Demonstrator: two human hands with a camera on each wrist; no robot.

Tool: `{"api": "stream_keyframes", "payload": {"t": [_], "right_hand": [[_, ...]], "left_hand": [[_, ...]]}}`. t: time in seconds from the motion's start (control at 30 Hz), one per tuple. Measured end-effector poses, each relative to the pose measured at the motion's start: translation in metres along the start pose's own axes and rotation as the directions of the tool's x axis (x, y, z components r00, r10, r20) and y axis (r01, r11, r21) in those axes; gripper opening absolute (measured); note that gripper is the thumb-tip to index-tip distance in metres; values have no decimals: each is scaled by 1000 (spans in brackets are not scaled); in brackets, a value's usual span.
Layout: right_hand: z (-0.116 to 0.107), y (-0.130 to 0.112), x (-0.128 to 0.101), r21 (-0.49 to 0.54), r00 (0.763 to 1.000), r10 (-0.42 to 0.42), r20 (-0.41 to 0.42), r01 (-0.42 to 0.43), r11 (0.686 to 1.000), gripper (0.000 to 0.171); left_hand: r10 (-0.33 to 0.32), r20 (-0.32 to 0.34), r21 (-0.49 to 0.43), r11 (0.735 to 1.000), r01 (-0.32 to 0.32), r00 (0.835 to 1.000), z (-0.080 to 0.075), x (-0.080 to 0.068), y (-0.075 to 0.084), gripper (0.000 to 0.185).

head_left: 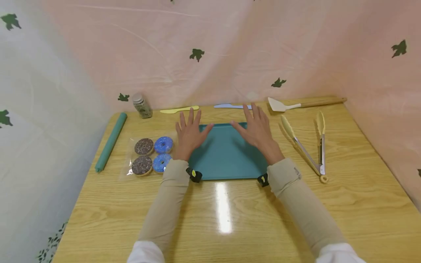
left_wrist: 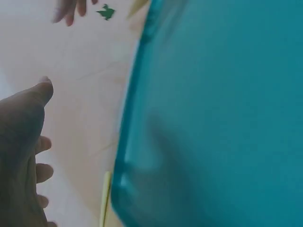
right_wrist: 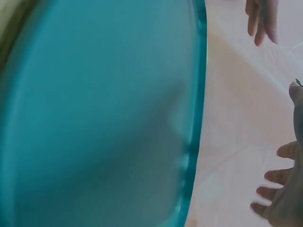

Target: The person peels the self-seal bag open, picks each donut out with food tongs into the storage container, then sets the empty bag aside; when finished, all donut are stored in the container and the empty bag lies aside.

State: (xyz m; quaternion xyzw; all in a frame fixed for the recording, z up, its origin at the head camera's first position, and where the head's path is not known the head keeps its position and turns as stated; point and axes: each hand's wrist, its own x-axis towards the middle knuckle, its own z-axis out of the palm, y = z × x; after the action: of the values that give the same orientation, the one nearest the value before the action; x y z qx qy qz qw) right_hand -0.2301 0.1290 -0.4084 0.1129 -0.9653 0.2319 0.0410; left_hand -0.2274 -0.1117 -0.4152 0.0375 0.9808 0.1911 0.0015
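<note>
A teal rectangular tray with a low rim lies flat on the wooden table. My left hand is over its left side, fingers spread and pointing away from me, holding nothing. Over the right side is my right hand, also spread, its thumb towards the other hand. Both wrist views show the tray's surface with a hand's shadow on it. In the left wrist view the left hand stands apart from the rim, and the right wrist view shows the right hand likewise apart.
Left of the tray are a bag of chocolate and blue doughnuts, a green rolled mat and a seasoning jar. Behind lie a yellow knife and a blue knife. A spatula and spread tongs lie right.
</note>
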Motion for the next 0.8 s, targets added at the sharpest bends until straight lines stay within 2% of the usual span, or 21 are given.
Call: {"api": "stream_keyframes", "payload": {"t": [0.13,0.3,0.5,0.67,0.8], "right_hand": [[3,-9,-2,105,997,-61,-53,67,992,83],[11,-30,-6,203,994,-106,-24,109,973,73],[27,-64,-14,262,977,-214,20,201,944,61],[40,-92,-22,285,951,-306,51,280,917,54],[51,-112,-29,310,928,-360,92,317,896,51]], "left_hand": [[57,-30,-97,993,-60,998,-9,-3,-5,71],[98,-81,-251,961,-116,992,-28,-16,-15,59],[135,-130,-301,938,-169,982,-60,-37,-40,52],[111,-133,-311,939,-148,985,-81,-59,-69,51],[72,-105,-304,947,-101,992,-91,-77,-95,53]]}}
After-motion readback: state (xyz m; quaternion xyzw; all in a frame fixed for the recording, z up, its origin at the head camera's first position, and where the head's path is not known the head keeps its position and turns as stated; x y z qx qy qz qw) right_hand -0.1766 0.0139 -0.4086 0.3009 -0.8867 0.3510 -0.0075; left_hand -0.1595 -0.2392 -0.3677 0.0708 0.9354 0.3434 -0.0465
